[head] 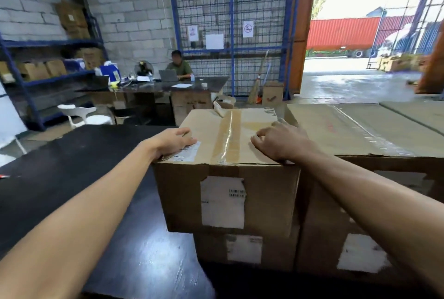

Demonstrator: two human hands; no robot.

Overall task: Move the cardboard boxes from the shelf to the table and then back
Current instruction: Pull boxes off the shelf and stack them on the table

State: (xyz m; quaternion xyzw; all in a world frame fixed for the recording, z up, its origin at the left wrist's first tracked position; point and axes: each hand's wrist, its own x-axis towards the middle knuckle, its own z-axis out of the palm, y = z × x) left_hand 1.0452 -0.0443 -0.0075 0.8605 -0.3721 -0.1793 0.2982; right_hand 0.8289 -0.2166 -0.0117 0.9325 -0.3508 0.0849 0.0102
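Note:
A taped cardboard box [230, 193] with a white label on its front sits on top of a second cardboard box [245, 248] on the black table [79, 178]. My left hand [173, 141] rests flat on the top box's near-left corner, fingers spread over a white sticker. My right hand [280, 141] lies on its near-right top edge with fingers curled. Neither hand wraps around the box. A larger cardboard box [360, 178] stands against the stack's right side.
A blue metal shelf [48, 77] with cardboard boxes lines the left wall. A person sits at a dark desk [168, 85] beyond the table. A white chair [81, 113] stands between them. A blue wire fence [230, 22] and an open doorway [360, 77] lie further back.

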